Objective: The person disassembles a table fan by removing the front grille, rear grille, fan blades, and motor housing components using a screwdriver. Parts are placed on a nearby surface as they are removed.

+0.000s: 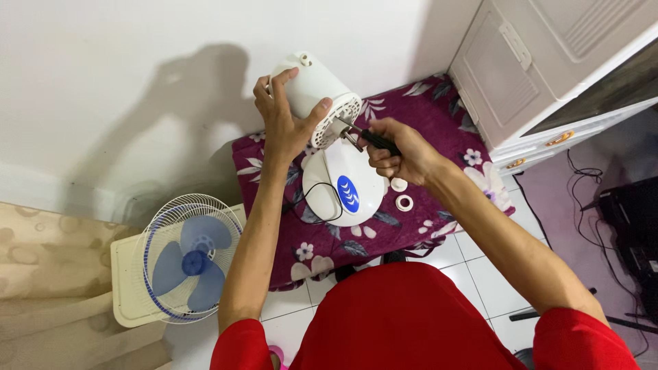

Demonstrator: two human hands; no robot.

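We are gripping the smooth white plastic fan motor housing [315, 96] in our left hand [281, 123], fingers wrapped round it, above the floral cloth-covered surface [439, 103]. Our right hand [397, 151] is closing its fingers on black-handled pliers [367, 139] at its vented face, over the oval fan base [343, 181] and two white rings [401, 194].

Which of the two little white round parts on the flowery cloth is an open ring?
The ring, the one nearer the person; the cap just beyond it, closer to the right hand, looks solid.

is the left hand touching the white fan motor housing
Touching. The head view shows the left hand wrapped around the white fan motor housing, thumb on its vented face and fingers over the far side, no gap visible.
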